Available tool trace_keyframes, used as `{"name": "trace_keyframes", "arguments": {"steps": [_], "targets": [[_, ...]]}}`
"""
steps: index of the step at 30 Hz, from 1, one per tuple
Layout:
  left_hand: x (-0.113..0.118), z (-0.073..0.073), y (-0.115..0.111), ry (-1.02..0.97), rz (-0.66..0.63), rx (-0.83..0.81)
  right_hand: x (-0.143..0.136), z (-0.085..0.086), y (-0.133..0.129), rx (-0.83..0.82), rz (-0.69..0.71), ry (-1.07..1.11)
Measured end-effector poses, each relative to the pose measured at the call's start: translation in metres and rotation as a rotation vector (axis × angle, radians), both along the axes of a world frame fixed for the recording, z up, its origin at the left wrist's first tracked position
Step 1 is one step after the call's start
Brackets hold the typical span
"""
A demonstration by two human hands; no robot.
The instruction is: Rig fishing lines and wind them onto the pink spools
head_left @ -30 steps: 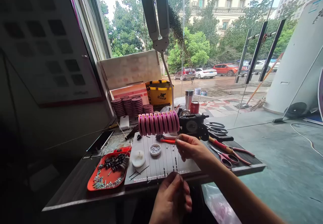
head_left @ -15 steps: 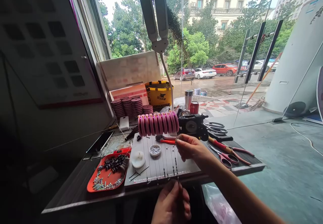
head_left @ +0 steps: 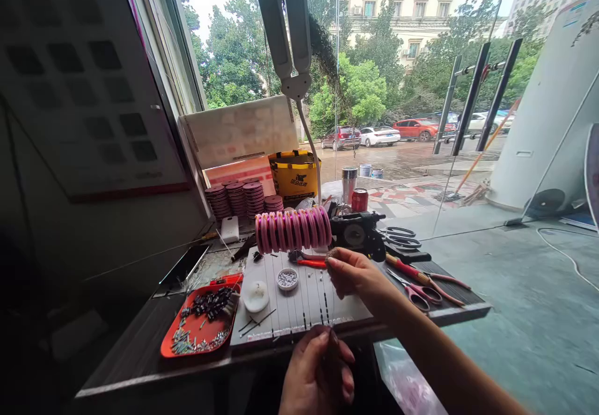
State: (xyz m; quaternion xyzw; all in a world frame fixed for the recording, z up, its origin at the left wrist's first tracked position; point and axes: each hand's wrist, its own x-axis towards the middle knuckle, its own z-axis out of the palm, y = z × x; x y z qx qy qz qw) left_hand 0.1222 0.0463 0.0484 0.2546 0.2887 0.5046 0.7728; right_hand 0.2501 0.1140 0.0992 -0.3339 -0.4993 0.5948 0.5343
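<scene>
My left hand (head_left: 319, 368) is at the board's front edge, fingers closed on the lower part of a thin line with small black sleeves (head_left: 327, 306). My right hand (head_left: 355, 274) is higher up, thumb and forefinger pinched on what looks like the same line, just below the right end of a row of pink spools (head_left: 294, 229). The pinched spot itself is hardly visible. Several thin lines run from the spools down over a white board (head_left: 299, 306). On the board are a small dish of pale beads (head_left: 287, 279) and a round white piece (head_left: 256, 296).
An orange tray (head_left: 199, 324) with black and metal small parts lies left. Scissors (head_left: 416, 295) and red-handled pliers (head_left: 442, 284) lie right. Behind stand stacked pink spools (head_left: 253, 200), a red can (head_left: 359, 200), a yellow bag (head_left: 296, 175) and a lamp arm (head_left: 294, 84).
My left hand has risen slightly along the line, its thumb and fingertips now nearer the board's edge and covering the lower black sleeves. My right hand has stayed in place.
</scene>
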Motion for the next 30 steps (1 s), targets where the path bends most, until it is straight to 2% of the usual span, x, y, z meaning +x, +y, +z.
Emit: {"name": "trace_keyframes", "arguments": {"steps": [12, 17, 24, 30], "targets": [[-0.0017, -0.0008, -0.0015, -0.011, 0.056, -0.012, 0.0009, -0.0006, -0.0002, -0.015, -0.014, -0.013], [-0.0034, -0.0067, -0.0012, -0.037, 0.046, -0.046, -0.0003, -0.0007, 0.0006, -0.011, -0.006, -0.011], [-0.0012, -0.0052, -0.0035, 0.001, 0.052, -0.094, -0.0011, -0.0004, 0.0003, -0.018, -0.011, -0.001], [-0.0041, -0.0072, -0.0039, -0.015, 0.017, -0.070, -0.0011, 0.0012, -0.0007, -0.026, -0.019, -0.011]]}}
